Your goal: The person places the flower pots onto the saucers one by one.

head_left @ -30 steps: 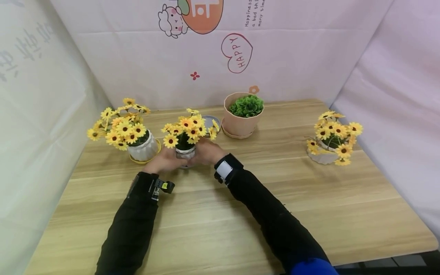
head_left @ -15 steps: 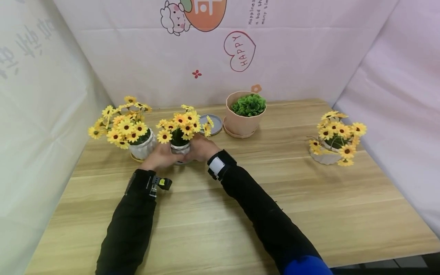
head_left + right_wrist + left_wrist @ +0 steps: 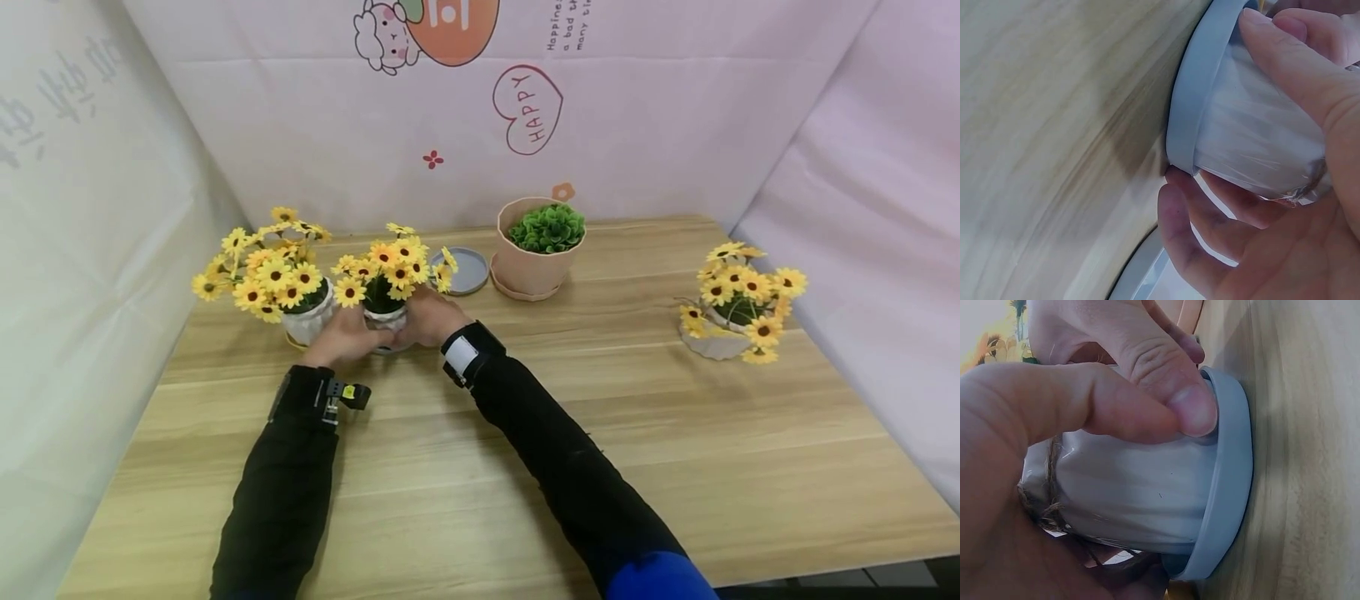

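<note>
Both hands grip a small white pot (image 3: pixel 386 320) of yellow daisies (image 3: pixel 392 265), one from each side. My left hand (image 3: pixel 337 340) curls round its left, the thumb lying along the wall in the left wrist view. From the other side my right hand (image 3: pixel 432 317) wraps it, its thumb (image 3: pixel 1291 65) reaching to the base and its fingers below in the right wrist view. The pot's foot sits inside a blue-grey saucer (image 3: pixel 1235 481), low over the wooden table. Twine (image 3: pixel 1052 481) circles the pot under a clear wrapper.
A larger daisy pot (image 3: pixel 307 323) stands close by my left hand. Behind my right hand lies another blue-grey saucer (image 3: pixel 468 271), beside a pink pot (image 3: pixel 531 271) with green leaves. A third daisy pot (image 3: pixel 720 343) stands far right. Fabric walls (image 3: pixel 637 150) border the table (image 3: pixel 480 483).
Both hands have shifted the daisy pot left and slightly back, nearer the left daisy pot. More of the rear blue-grey saucer shows now. The head view has turned slightly.
</note>
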The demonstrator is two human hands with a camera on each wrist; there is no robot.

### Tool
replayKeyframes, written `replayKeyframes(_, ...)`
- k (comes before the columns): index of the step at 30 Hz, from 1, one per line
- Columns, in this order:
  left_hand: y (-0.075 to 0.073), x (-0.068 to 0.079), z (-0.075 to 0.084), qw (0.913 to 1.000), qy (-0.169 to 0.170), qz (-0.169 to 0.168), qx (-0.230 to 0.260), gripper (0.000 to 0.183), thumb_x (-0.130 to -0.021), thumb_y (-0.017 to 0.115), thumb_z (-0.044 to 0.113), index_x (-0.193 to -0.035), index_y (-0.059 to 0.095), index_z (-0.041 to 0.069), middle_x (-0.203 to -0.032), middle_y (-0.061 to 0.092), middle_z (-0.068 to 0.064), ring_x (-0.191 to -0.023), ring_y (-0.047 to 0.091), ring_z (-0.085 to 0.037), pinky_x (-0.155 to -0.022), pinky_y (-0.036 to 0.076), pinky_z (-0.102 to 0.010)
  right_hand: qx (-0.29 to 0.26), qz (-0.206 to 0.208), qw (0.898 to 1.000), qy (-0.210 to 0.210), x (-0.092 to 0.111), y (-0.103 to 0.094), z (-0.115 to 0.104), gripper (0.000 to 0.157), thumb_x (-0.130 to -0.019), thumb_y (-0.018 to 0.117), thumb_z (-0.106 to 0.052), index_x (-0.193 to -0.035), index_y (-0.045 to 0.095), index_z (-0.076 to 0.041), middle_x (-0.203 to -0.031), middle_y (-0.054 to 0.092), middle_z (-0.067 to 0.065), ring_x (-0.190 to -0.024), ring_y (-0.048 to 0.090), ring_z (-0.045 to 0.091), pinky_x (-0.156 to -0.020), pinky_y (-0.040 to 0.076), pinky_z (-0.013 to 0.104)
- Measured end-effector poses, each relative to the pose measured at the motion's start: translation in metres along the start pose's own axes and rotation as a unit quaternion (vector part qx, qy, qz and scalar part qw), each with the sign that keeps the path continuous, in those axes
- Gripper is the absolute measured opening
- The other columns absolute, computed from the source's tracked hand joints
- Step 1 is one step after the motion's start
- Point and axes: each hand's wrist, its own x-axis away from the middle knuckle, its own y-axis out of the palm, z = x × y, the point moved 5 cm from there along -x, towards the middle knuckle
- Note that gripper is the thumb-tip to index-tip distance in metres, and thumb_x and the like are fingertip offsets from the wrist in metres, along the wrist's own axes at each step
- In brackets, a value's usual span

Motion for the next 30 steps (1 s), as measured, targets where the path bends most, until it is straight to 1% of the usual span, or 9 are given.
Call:
replayKeyframes(1, -0.001, 0.000, -0.001, 1.0000, -0.003, -0.001, -0.002, 0.092, -0.096, 0.071, 0.034, -0.162, 0.024, -0.009, -0.162, 0.036, -0.037, -0.145, 0.045, -0.048, -0.122, 0.040, -0.060, -0.004, 0.001, 1.000, -0.001, -0.001, 0.000, 0.000, 0.082, -0.082, 0.091, -0.030, -0.150, 0.053, -0.004, -0.149, 0.059, 0.010, -0.113, 0.062, 0.019, -0.100, 0.054, 0.031)
replayKeyframes(4, -0.003, -0.001, -0.003, 0.9999, -0.012, -0.001, -0.008, 0.090, -0.096, 0.070, 0.036, -0.159, 0.028, -0.013, -0.160, 0.038, -0.038, -0.141, 0.048, -0.048, -0.120, 0.043, -0.059, -0.006, 0.000, 1.000, -0.001, -0.004, 0.001, -0.002, 0.080, -0.084, 0.090, -0.029, -0.150, 0.053, -0.004, -0.148, 0.059, 0.011, -0.113, 0.064, 0.020, -0.099, 0.055, 0.032)
replayKeyframes(6, -0.005, -0.001, -0.004, 0.9999, -0.012, 0.002, -0.008, 0.090, -0.096, 0.070, 0.037, -0.159, 0.028, -0.013, -0.160, 0.038, -0.038, -0.141, 0.048, -0.048, -0.120, 0.042, -0.059, -0.014, 0.002, 1.000, -0.002, -0.005, 0.001, -0.003, 0.087, -0.083, 0.091, -0.028, -0.155, 0.047, -0.006, -0.154, 0.056, 0.011, -0.121, 0.062, 0.020, -0.105, 0.054, 0.033)
replayKeyframes(9, -0.008, -0.001, -0.007, 0.9999, -0.013, 0.007, -0.006, 0.094, -0.096, 0.070, 0.038, -0.161, 0.025, -0.012, -0.161, 0.036, -0.038, -0.145, 0.045, -0.048, -0.121, 0.040, -0.059, -0.015, 0.002, 1.000, 0.001, -0.008, 0.001, -0.005, 0.091, -0.083, 0.091, -0.028, -0.158, 0.044, -0.008, -0.157, 0.053, 0.011, -0.128, 0.061, 0.021, -0.110, 0.053, 0.035)
replayKeyframes(14, -0.011, -0.001, -0.011, 0.9996, -0.024, 0.010, 0.007, 0.096, -0.097, 0.069, 0.039, -0.162, 0.021, -0.011, -0.164, 0.033, -0.037, -0.146, 0.042, -0.048, -0.121, 0.041, -0.058, -0.006, -0.004, 1.000, 0.012, -0.013, 0.004, -0.009, 0.087, -0.085, 0.090, -0.030, -0.156, 0.046, -0.006, -0.157, 0.051, 0.011, -0.124, 0.061, 0.022, -0.106, 0.054, 0.035)
replayKeyframes(17, -0.013, -0.001, -0.013, 0.9994, -0.032, 0.010, 0.011, 0.096, -0.098, 0.069, 0.040, -0.163, 0.019, -0.011, -0.166, 0.029, -0.037, -0.152, 0.036, -0.049, -0.124, 0.037, -0.059, -0.009, -0.003, 1.000, 0.008, -0.017, 0.005, -0.012, 0.091, -0.084, 0.090, -0.027, -0.160, 0.042, -0.009, -0.163, 0.045, 0.010, -0.133, 0.058, 0.022, -0.110, 0.052, 0.035)
replayKeyframes(20, -0.015, 0.000, -0.015, 0.9991, -0.038, 0.010, 0.013, 0.094, -0.098, 0.068, 0.040, -0.161, 0.022, -0.012, -0.165, 0.031, -0.037, -0.151, 0.036, -0.050, -0.125, 0.036, -0.060, -0.003, -0.002, 1.000, 0.006, -0.020, 0.007, -0.014, 0.092, -0.084, 0.090, -0.027, -0.160, 0.041, -0.012, -0.164, 0.043, 0.008, -0.137, 0.056, 0.022, -0.111, 0.052, 0.036)
replayKeyframes(25, -0.017, 0.000, -0.016, 0.9991, -0.025, 0.024, 0.024, 0.088, -0.098, 0.069, 0.036, -0.161, 0.027, -0.009, -0.163, 0.036, -0.035, -0.151, 0.038, -0.048, -0.125, 0.035, -0.060, 0.010, 0.002, 1.000, 0.013, -0.024, 0.008, -0.016, 0.085, -0.085, 0.089, -0.030, -0.156, 0.047, -0.011, -0.162, 0.046, 0.008, -0.136, 0.058, 0.022, -0.109, 0.053, 0.038)
replayKeyframes(30, -0.019, -0.001, -0.019, 0.9986, -0.018, 0.035, 0.036, 0.086, -0.097, 0.070, 0.032, -0.160, 0.028, -0.007, -0.162, 0.038, -0.034, -0.151, 0.038, -0.047, -0.125, 0.035, -0.059, 0.009, 0.007, 1.000, 0.013, -0.027, 0.008, -0.019, 0.085, -0.085, 0.089, -0.031, -0.157, 0.047, -0.013, -0.162, 0.046, 0.008, -0.139, 0.057, 0.024, -0.110, 0.054, 0.041)
